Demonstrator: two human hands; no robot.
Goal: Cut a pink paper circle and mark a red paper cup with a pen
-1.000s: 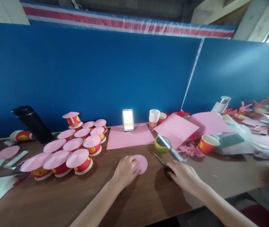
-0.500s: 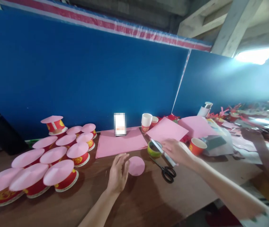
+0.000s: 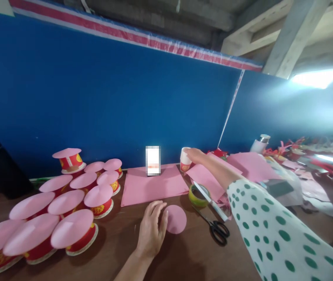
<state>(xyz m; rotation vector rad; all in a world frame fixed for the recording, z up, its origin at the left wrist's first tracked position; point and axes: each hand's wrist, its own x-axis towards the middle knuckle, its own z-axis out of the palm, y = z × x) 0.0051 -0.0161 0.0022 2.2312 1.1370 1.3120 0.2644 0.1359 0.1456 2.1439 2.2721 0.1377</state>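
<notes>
My left hand (image 3: 153, 230) rests on the brown table with its fingers loosely curved and apart. Its thumb lies at the left edge of a flat pink paper circle (image 3: 176, 219). Stretched to the back of the table, my right hand (image 3: 195, 155) has its fingers closed at the rim of a white and red paper cup (image 3: 184, 165), which seems to be the top of a stack. Its fingertips are partly hidden. Pink paper sheets (image 3: 154, 187) lie in front of the blue wall.
Red cups with pink cone tops (image 3: 72, 230) stand in rows at left, beside a black bottle (image 3: 4, 168). A tape roll (image 3: 198, 198), a white-bladed cutter (image 3: 213, 203) and black-handled scissors (image 3: 219, 233) lie right of the circle. Another person's arm (image 3: 332, 191) is at far right.
My right hand has moved from above the cutter and tape roll back to the paper cups. Its sleeve now covers the orange cup. My left hand stays beside the circle.
</notes>
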